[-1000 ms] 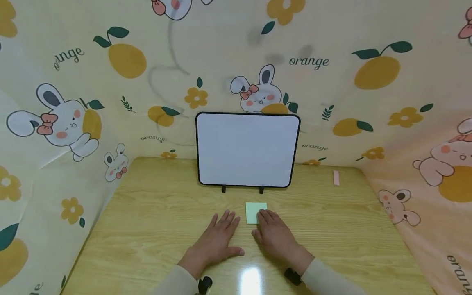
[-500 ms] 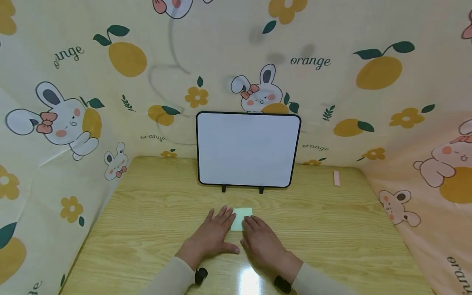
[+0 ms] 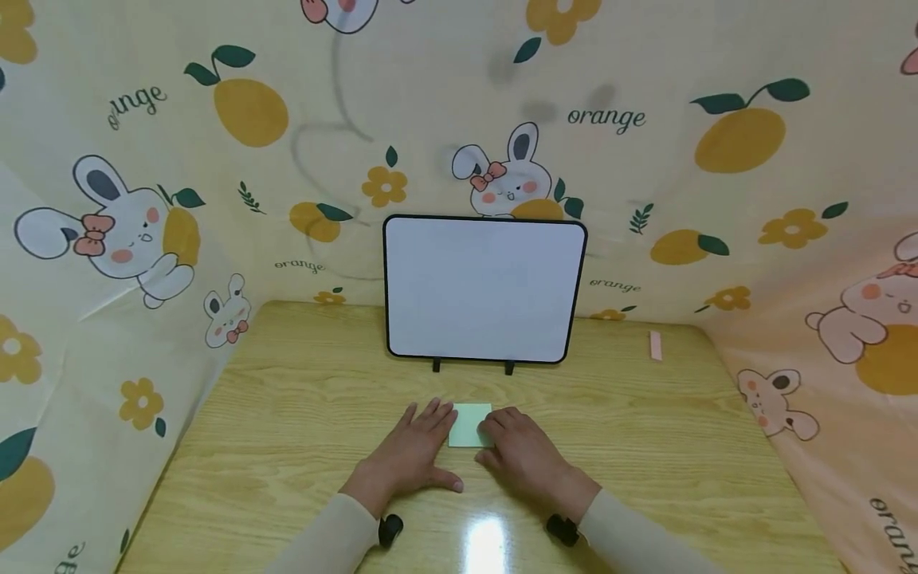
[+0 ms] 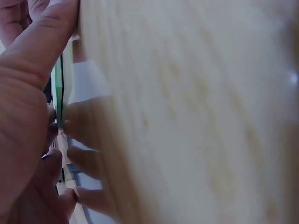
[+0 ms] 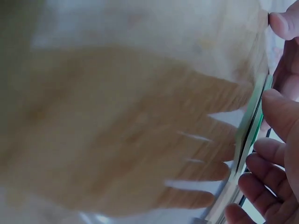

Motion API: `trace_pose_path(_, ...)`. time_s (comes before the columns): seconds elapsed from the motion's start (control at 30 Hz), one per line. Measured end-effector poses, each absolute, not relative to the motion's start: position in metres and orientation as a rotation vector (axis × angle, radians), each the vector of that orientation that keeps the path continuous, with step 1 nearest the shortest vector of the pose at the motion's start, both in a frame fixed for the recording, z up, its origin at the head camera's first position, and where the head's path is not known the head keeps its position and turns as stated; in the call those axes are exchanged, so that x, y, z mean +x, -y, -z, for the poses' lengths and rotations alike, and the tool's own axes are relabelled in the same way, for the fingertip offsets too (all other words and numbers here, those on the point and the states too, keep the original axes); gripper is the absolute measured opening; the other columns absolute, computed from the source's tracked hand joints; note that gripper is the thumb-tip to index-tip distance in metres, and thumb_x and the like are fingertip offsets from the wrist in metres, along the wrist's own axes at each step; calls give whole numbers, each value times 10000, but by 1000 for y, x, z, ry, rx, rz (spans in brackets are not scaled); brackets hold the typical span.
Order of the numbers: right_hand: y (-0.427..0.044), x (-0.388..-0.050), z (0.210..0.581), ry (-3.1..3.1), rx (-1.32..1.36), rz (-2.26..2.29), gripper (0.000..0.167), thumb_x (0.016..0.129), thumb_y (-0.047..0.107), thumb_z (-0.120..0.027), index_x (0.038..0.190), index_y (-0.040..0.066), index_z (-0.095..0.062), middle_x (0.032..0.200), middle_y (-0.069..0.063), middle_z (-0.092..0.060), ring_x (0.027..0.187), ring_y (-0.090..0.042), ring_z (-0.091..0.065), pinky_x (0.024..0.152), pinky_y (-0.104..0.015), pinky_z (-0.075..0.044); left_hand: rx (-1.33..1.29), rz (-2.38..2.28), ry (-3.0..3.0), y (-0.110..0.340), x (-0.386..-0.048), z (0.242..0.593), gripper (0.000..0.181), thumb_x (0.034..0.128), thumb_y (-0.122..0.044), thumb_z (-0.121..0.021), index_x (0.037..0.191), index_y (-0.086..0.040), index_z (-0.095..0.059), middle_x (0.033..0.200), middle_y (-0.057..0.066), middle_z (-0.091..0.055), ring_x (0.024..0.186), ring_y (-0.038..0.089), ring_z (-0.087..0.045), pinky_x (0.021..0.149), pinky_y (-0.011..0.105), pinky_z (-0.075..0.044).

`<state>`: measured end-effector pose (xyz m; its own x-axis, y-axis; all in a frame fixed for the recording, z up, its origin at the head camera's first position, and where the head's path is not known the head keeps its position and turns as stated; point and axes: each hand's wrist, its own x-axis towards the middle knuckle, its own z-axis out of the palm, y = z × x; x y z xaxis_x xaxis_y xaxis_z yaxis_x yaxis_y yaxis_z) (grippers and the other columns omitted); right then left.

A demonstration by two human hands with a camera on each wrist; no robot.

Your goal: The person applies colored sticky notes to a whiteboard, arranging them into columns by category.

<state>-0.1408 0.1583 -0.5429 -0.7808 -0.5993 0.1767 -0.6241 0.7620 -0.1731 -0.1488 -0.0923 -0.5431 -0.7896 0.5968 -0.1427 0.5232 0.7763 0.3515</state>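
Observation:
A small square pad of pale green paper, like sticky notes, lies flat on the wooden table between the two hands. My left hand rests palm down at its left, fingers straight, fingertips touching the pad's left edge and thumb out to the side. At the right edge, my right hand touches the pad with its fingertips, the fingers slightly bent. In the right wrist view the green pad appears edge-on beside the right thumb. The left wrist view shows its green edge past the left hand.
A white board with a black frame stands upright on two small black feet behind the pad. A short pink strip lies at the table's back right. Patterned cloth surrounds the table at the back and sides.
The green pad has slid left and slightly nearer, up to the left fingertips. My right hand went left with it, then shifted slightly right. My left hand has barely moved.

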Motion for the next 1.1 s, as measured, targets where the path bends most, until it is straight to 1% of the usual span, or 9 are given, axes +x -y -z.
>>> trace_pose_path(0.17,-158,-144,544,2828,999,-268,399,979,412,-757,1208,91,-697,1222,-43,-684,1166,-236,-623,974,-417,-575,881,-433,-2724,92,-150,543,1137,830,-763,-710,1667,-101,-317,1761,80,-228,1641,296,-171,1334,559,-156)
trace_pose_path(0.33,-156,-144,545,2789,1015,-184,387,971,403,-768,1177,89,-679,1174,-34,-665,1106,-223,-615,925,-405,-577,873,-422,-2723,91,-151,545,1155,823,-771,-715,1674,-110,-301,1763,69,-227,1640,282,-181,1337,546,-154)
trace_pose_path(0.53,-153,-144,544,2748,1040,-66,364,984,420,-747,1134,102,-654,1148,-25,-651,1081,-215,-602,941,-412,-568,855,-413,-2728,90,-153,544,1175,813,-777,-720,1676,-104,-293,1761,63,-233,1640,277,-182,1337,544,-154)
trace_pose_path(0.67,-152,-145,545,2736,1037,5,364,996,446,-722,1132,116,-647,1150,-18,-646,1089,-214,-598,952,-412,-559,844,-416,-2729,90,-152,542,1174,811,-770,-729,1674,-101,-298,1760,65,-238,1640,275,-183,1337,544,-155)
trace_pose_path(0.8,-151,-145,547,2720,1038,12,349,992,445,-729,1123,133,-639,1146,-7,-644,1097,-213,-601,951,-413,-561,845,-407,-2731,91,-152,541,1173,811,-770,-729,1673,-100,-299,1759,69,-240,1642,277,-175,1336,545,-158)
trace_pose_path(0.97,-151,-145,549,2721,1033,8,345,990,443,-731,1127,141,-635,1157,-1,-649,1108,-211,-605,955,-414,-561,872,-402,-2730,92,-153,542,1189,811,-784,-715,1684,-110,-269,1771,61,-200,1648,273,-138,1335,568,-140)
trace_pose_path(1.1,-151,-144,548,2747,1022,13,352,1001,447,-713,1150,138,-636,1174,-1,-653,1126,-213,-602,969,-422,-555,891,-400,-2724,92,-155,542,1198,811,-790,-710,1689,-114,-253,1775,56,-184,1649,270,-134,1332,581,-132)
